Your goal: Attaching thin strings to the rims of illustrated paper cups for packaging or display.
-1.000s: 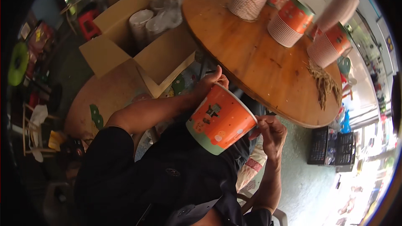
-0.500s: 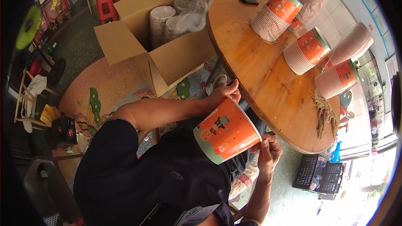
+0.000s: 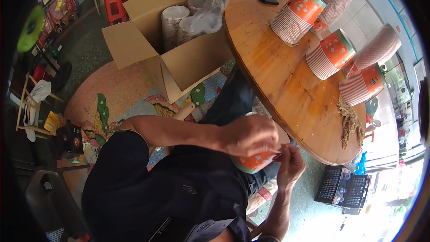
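Observation:
An orange paper bucket [image 3: 253, 163] with a green base band and printed figures rests at my lap, mostly hidden behind my left hand. My right hand [image 3: 291, 165] is closed, thumb and fingers pinching at the bucket's pale rim. Over the bucket's mouth lies my left hand [image 3: 251, 135], its fingers curled downward near that rim and smeared by motion; whether they grip anything cannot be made out. On the round wooden table [image 3: 273, 67] stand upside-down stacks of matching buckets, such as the far stack [image 3: 297, 15], the middle stack [image 3: 329, 54] and the near stack [image 3: 362, 84].
An open cardboard box [image 3: 197, 67] left of the table holds white stacked buckets [image 3: 174, 22] and clear plastic wrap. A dark phone [image 3: 268, 0] and a bundle of dry straw [image 3: 348, 123] lie on the table. Black crates [image 3: 331, 183] sit on the floor at right.
My left hand has come off the far rim and swung right and nearer, over the bucket. The bucket has turned and now shows less of its side. My right hand stays at the rim.

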The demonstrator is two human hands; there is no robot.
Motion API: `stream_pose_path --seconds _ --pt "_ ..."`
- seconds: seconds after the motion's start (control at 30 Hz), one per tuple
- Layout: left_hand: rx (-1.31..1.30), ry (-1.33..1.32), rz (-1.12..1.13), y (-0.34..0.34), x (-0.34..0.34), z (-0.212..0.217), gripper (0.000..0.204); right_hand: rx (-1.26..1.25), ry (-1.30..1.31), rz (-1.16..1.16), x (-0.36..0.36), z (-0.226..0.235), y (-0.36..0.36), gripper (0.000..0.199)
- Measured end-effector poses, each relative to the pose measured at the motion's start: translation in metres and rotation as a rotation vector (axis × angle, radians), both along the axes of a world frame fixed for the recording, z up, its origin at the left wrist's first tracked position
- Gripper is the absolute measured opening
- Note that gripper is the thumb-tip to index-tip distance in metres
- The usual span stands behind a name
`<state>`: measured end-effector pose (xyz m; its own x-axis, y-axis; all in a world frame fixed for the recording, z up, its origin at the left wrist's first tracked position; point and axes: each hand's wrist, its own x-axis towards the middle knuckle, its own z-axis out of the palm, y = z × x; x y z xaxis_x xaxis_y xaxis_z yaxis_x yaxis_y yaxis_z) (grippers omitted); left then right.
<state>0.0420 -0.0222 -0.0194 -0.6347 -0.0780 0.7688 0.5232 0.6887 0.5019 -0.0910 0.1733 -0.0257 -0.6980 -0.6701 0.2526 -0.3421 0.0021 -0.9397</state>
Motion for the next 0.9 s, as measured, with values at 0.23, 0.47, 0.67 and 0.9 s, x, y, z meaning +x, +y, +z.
stream_pose_path --seconds 0.23,0.47,0.67,0.9 --pt "-0.131 -0.313 0.097 0.037 0.009 -0.026 0.037 0.07 0.025 0.046 0.009 -0.011 -0.003 0.01" --pt "0.097 -0.576 -0.097 -0.039 0.014 0.012 0.034 -0.151 0.182 -0.093 -0.01 0.005 0.007 0.024" --pt "0.463 -0.739 -0.252 -0.065 0.012 0.005 0.032 -0.368 -0.21 -0.12 -0.017 0.011 0.003 0.023" --pt "0.483 -0.847 -0.272 -0.049 0.005 0.011 0.032 -0.091 -0.218 0.122 -0.012 0.01 0.007 0.017"
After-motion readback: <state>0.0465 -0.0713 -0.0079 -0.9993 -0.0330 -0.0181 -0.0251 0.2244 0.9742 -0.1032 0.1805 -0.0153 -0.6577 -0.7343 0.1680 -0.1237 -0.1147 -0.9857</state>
